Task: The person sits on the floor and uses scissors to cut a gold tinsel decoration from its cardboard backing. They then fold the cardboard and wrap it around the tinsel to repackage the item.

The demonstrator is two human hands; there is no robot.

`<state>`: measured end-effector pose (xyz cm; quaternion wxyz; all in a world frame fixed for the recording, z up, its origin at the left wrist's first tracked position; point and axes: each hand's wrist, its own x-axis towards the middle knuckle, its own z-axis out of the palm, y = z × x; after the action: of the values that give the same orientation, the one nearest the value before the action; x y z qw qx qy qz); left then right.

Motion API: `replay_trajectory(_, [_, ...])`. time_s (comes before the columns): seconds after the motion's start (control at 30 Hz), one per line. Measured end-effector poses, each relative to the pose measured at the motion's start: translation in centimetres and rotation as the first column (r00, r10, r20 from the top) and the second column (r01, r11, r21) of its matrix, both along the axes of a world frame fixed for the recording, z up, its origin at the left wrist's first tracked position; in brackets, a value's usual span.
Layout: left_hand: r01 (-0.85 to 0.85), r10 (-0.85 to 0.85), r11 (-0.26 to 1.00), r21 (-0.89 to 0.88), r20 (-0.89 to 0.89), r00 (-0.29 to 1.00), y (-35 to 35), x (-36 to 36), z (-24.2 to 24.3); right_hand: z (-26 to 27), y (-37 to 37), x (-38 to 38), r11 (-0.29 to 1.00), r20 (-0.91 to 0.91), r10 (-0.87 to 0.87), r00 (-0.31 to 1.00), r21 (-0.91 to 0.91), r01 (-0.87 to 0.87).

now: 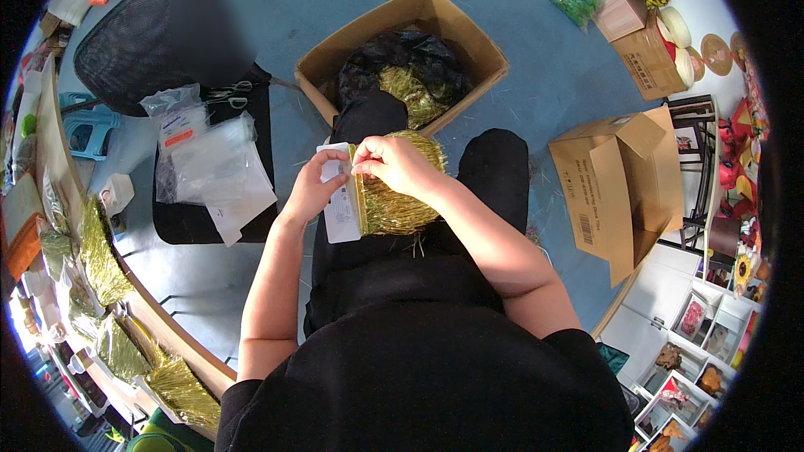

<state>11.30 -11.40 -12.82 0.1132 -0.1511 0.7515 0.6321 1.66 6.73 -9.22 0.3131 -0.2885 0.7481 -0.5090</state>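
On my lap lies a bundle of gold tinsel fringe [396, 207] with a white printed card [342, 226] along its left side. My left hand [317, 179] grips the card near its upper end, thumb on top. With thumb and forefinger together, my right hand [392, 166] pinches at the seam where the card meets the gold band; whatever is between those fingertips is too small to tell. The fringe strands spread rightward beneath my right hand and wrist. A few loose strands hang below the bundle.
Beyond my knees an open cardboard box [461, 19] holds a black plastic bag [408, 47] with more gold tinsel. Plastic sleeves [210, 157] and scissors [235, 100] rest on a black chair at left. Another open carton [603, 188] stands right. Gold fringe bundles [179, 383] line the left table.
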Motion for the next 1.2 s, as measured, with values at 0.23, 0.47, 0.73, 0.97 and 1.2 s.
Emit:
replay_trajectory(0.23, [-0.021, 0.019, 0.998, 0.058, 0.028, 0.999, -0.04, 0.06, -0.4, -0.46, -0.34, -0.06, 1.0, 0.051, -0.016, 0.999, 0.014, 0.015])
replay_trajectory(0.47, [0.015, -0.018, 0.999, -0.038, -0.086, 0.996, -0.16, 0.03, -0.91, -0.53, -0.39, -0.37, 1.0, -0.029, 0.002, 1.0, 0.024, -0.001])
replay_trajectory(0.73, [0.008, -0.009, 1.0, 0.011, 0.024, 1.0, -0.13, -0.14, -0.42, -0.59, -0.54, -0.28, 1.0, -0.093, -0.027, 0.995, -0.015, 0.026])
replay_trajectory(0.97, [0.019, -0.019, 0.999, -0.027, -0.022, 1.0, -0.13, -0.17, -0.44, -0.35, -0.4, -0.09, 0.999, -0.083, -0.043, 0.996, 0.009, 0.044])
replay_trajectory(1.2, [0.014, -0.014, 1.0, 0.021, -0.015, 1.0, -0.21, -0.17, -0.58, -0.93, -0.28, -0.14, 0.999, -0.169, -0.043, 0.985, -0.039, 0.037])
